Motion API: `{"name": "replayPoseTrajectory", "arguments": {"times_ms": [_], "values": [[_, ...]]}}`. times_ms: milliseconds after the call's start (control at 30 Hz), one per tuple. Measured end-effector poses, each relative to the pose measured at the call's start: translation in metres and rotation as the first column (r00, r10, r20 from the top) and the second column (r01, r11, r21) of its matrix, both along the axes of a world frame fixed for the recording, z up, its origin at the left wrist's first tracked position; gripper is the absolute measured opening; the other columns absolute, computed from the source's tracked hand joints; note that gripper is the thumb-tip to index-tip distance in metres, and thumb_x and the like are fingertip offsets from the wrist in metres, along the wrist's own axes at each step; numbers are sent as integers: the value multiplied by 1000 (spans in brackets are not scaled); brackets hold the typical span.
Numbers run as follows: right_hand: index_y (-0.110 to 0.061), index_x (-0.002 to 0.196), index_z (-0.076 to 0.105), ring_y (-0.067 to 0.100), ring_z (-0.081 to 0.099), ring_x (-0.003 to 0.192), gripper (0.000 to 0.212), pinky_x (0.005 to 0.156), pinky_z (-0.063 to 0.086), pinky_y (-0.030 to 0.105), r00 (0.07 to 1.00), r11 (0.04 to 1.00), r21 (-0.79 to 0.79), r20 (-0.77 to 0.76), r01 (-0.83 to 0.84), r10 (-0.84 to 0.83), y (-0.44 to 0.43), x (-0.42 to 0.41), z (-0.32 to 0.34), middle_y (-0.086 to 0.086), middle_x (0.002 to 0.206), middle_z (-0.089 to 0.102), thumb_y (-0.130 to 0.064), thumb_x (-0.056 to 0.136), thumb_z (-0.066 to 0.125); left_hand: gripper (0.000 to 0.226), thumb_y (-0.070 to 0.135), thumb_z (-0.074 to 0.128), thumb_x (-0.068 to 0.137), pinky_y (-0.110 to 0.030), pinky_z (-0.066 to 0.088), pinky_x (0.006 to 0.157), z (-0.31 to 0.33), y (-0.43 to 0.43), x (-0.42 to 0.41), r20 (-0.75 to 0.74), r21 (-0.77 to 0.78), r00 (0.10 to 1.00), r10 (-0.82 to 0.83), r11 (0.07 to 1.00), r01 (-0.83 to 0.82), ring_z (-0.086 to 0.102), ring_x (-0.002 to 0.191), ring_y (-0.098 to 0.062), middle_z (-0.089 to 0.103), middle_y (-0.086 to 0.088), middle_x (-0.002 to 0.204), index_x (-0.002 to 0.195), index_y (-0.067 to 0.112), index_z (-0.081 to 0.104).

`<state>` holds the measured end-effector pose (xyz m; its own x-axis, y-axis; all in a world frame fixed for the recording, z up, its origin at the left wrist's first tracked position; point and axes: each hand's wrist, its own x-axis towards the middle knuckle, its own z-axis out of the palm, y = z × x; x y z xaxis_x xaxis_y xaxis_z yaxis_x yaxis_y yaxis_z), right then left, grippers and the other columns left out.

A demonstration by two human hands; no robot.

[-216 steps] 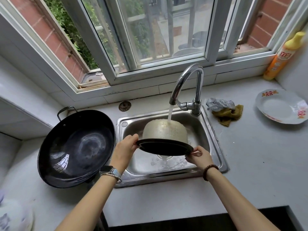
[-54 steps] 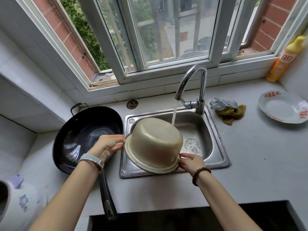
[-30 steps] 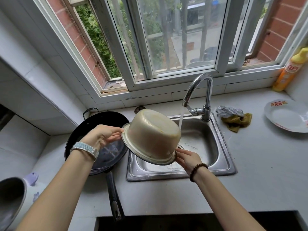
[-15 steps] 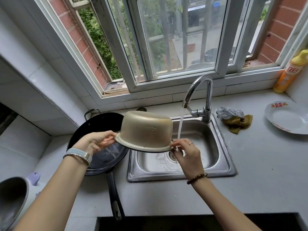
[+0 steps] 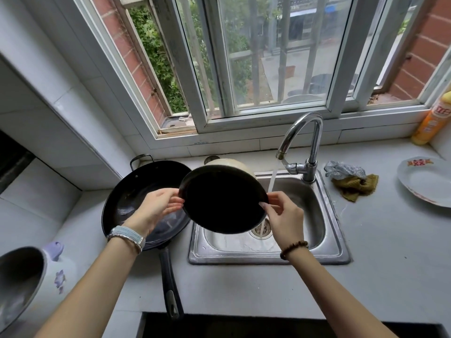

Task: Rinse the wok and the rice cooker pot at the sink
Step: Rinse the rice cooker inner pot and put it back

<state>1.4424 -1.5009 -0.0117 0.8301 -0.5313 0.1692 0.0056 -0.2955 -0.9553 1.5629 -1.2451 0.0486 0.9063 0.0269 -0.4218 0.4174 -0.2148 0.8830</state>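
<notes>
The counter (image 5: 378, 240) runs under the window (image 5: 268, 57), with the sink (image 5: 327, 198) set into it. The wok (image 5: 136, 189) sits on the counter just left of the sink, bowl up; it looks wet, though I can't tell if it has had its rinse. The pot (image 5: 222, 198) is held up over the sink's left edge, tipped so its dark inside faces the person (the pale outside shows only as a sliver on top). The left hand (image 5: 156, 208) pinches the rim on one side and the right hand (image 5: 283, 215) pinches it on the other. The tap (image 5: 312, 142) is running, and its stream (image 5: 271, 181) falls just right of the pot, missing it, down to the drain (image 5: 262, 230). To do this well, I'd say slide the pot right, turn its mouth under the water, swirl, then tip it out over the basin. Grip firmly, since a wet rim slips.
</notes>
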Motion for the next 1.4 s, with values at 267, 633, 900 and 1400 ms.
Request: {"name": "replayPoseTrajectory", "arguments": {"times_ms": [267,633,900,1400], "values": [[-16,85,69,23,70,82,12,66,60,34,956,929,351,-293,117,-10,-13,16,-44,8,83,72,-13,77,78,28,7,70,86,-10,47,66,-14,-15,8,261,259,921,-289,940,221,61,69,0,61,3,82,106,25,66],[3,97,68,30,70,80,22,75,59,41,860,739,594,-509,318,39,-48,28,-92,20,87,70,-5,78,75,29,1,72,82,-42,54,92,-68,-67,48,184,283,934,-307,926,248,67,90,-19,70,-3,96,98,25,69],[10,84,58,31,64,68,6,69,59,42,843,562,746,-516,356,151,-73,12,-84,24,75,62,15,82,60,25,1,78,77,-32,55,83,-98,-81,56,-21,331,947,-319,892,308,67,97,-22,72,-16,101,101,0,72],[-12,102,71,16,66,81,32,77,53,24,912,990,107,-408,97,-45,-132,17,-24,7,88,69,-2,73,77,27,-15,62,84,-22,57,51,-133,-129,13,-281,14,920,-274,957,289,65,78,-29,61,-22,94,110,-10,57]]}}
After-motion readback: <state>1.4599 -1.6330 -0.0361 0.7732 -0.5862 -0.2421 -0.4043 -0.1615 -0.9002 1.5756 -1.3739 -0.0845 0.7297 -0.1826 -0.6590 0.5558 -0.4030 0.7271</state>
